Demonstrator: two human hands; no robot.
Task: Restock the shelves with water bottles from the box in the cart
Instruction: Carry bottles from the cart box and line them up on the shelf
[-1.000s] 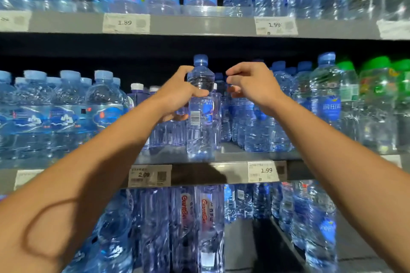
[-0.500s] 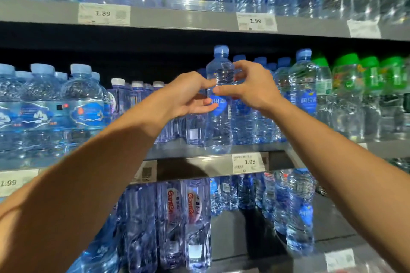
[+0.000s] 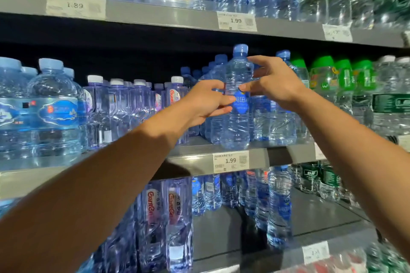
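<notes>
Grey metal store shelves (image 3: 277, 157) hold rows of upright bottled water. On the middle shelf, big blue-capped jugs (image 3: 53, 108) stand at left, white-capped purple bottles (image 3: 137, 108) beside them, blue-capped bottles (image 3: 235, 104) at centre and green-capped bottles (image 3: 346, 86) at right; price tags (image 3: 230, 161) line the front edges.

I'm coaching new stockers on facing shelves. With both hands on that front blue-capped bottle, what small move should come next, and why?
Probably let go and draw both hands back. The bottle stands upright at the front edge of the middle shelf, its blue label facing out, above the 1.99 price tag. The left hand and right hand only steady its sides.
</notes>
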